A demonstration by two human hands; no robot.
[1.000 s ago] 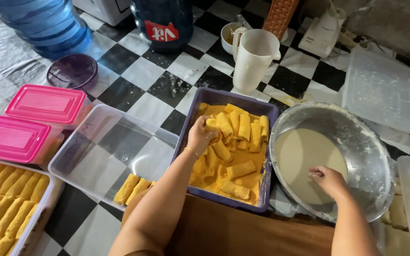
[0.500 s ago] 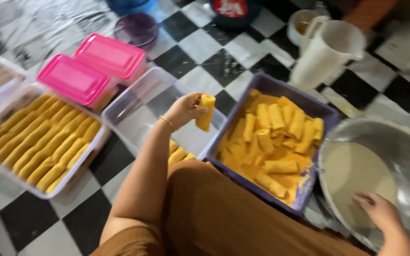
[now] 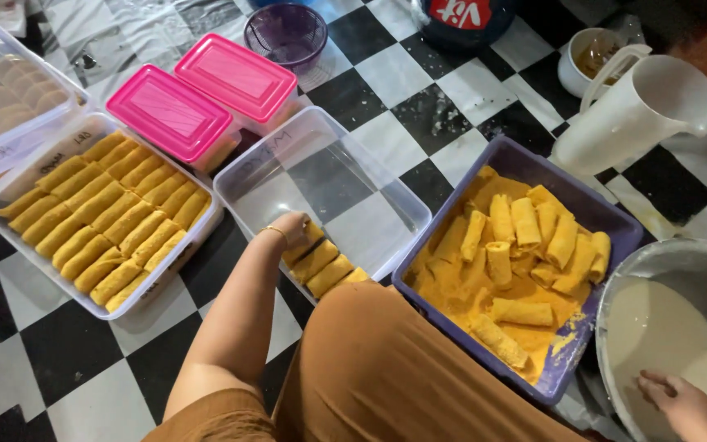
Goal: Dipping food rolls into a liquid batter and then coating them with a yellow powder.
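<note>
Left hand (image 3: 292,227) down inside the clear tub (image 3: 386,192), fingers curled over a breaded roll (image 3: 311,237) at the tub's near wall; the grasp looks closed on it, though the fingertips are hidden behind the knuckles. A thin bracelet sits at the wrist. Just beside that roll, toward 4 o'clock, three more rolls (image 3: 329,268) lie side by side in a short row, touching, each with its long axis running from 8 to 2 o'clock; the held roll lines up parallel with them at the row's 10 o'clock end. Rest of the tub shows bare bottom, stretching away toward 12 and 1 o'clock. At 9 o'clock from the hand, a second clear tub (image 3: 10,225) is packed with rolls in two neat ranks, same slant. Beyond it at 11 o'clock, two pink-lidded boxes (image 3: 206,98). At 3 o'clock, well apart from the left hand, the purple tray (image 3: 615,221) holds yellow crumb and loose rolls lying every which way. Right hand (image 3: 681,401) is at the far 4 o'clock corner, fingers loosely bent and resting in the pale batter of the metal bowl (image 3: 681,262); holding nothing that I can see. Left hand is plainly the nearer to the row. White jug (image 3: 632,115) stands at 1 o'clock.
</note>
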